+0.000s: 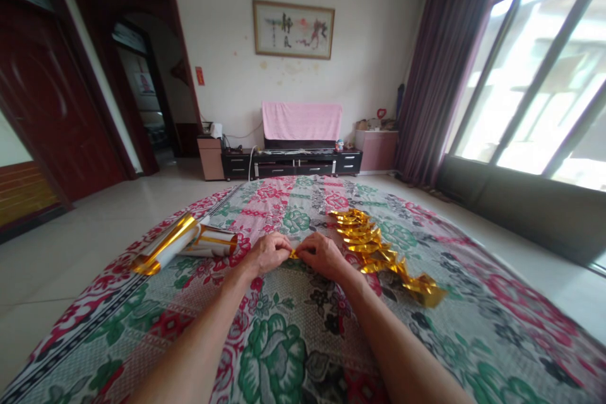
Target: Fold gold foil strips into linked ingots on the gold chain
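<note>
Daylight from a large paned window (534, 82) falls across a pale-walled room and onto a broad surface spread with a red, green and grey floral cloth (272, 353); whether a table or a bed lies beneath, I cannot tell. Near the middle of the cloth, a small piece of shiny gold foil (294, 254) sits between the two hands, mostly hidden by them. The left hand (271, 254) and right hand (322, 255) meet it from opposite sides, their fingers narrowed into pinches on it. Gripping it from both sides probably keeps such thin, springy material steady, and the low position may let the cloth support the hands.

Just beyond the right hand, a row of crinkled, folded gold foil pieces (367, 245) runs slantwise toward the near right, overlapping one another. Lining them up there likely keeps them together and out of the hands' way. On the left, apart from the left hand, a white-and-gold rolled sheet (168, 243) lies slantwise, with a shorter white-and-gold roll (208, 242) close beside it; both rest on their sides, perhaps for stability.

Farther off stands a low black cabinet (296, 164) beneath a pink cloth cover (302, 120), with a framed picture (293, 29) on the wall above.
</note>
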`<state>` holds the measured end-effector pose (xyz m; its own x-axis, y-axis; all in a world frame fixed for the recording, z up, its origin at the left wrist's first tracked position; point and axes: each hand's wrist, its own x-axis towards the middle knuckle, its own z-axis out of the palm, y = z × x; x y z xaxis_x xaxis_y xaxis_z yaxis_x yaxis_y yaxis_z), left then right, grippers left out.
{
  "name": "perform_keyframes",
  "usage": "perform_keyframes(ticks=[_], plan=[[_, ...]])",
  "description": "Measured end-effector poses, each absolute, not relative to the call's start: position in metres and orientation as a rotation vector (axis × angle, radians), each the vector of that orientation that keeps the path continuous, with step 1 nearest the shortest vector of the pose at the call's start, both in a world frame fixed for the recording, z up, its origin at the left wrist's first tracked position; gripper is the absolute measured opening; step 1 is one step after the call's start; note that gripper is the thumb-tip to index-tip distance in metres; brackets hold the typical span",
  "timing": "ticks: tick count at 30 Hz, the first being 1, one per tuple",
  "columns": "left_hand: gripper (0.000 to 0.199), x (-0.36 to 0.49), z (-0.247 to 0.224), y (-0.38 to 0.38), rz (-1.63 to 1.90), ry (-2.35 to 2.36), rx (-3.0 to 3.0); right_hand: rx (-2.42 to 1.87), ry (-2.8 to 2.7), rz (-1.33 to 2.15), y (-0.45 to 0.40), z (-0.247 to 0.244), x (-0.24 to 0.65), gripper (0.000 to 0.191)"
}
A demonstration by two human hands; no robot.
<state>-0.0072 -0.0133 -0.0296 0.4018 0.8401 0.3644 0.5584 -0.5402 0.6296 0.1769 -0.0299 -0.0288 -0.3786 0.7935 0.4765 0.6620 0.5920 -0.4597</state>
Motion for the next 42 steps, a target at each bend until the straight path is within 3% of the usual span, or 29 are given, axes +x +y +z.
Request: perform_keyframes(ticks=[9,22,30,33,38,42], plan=[[0.009,-0.003,-0.034,-0.013,0.916,1.268,2.320,-1.168,-2.160,0.234,-0.030,-0.027,0.176,0.017],[0.022,0.007,-0.025,-0.014,0.742,1.403,2.303,-1.193,-2.165,0.253,-0.030,-0.028,0.177,0.020],[0.009,0.009,-0.032,-0.013,0.841,1.432,2.292,-1.223,-2.155,0.240,-0.031,-0.025,0.176,0.018],[0.015,0.002,-0.033,-0.014,0.942,1.317,2.201,-1.201,-2.162,0.251,-0.031,-0.025,0.176,0.018],[0.021,-0.011,-0.027,-0.016,1.212,1.544,2.059,-1.130,-2.159,0.244,-0.033,-0.024,0.177,0.017],[0.033,-0.008,-0.029,-0.014,1.120,1.499,2.260,-1.086,-2.146,0.213,-0.035,-0.025,0.177,0.019]])
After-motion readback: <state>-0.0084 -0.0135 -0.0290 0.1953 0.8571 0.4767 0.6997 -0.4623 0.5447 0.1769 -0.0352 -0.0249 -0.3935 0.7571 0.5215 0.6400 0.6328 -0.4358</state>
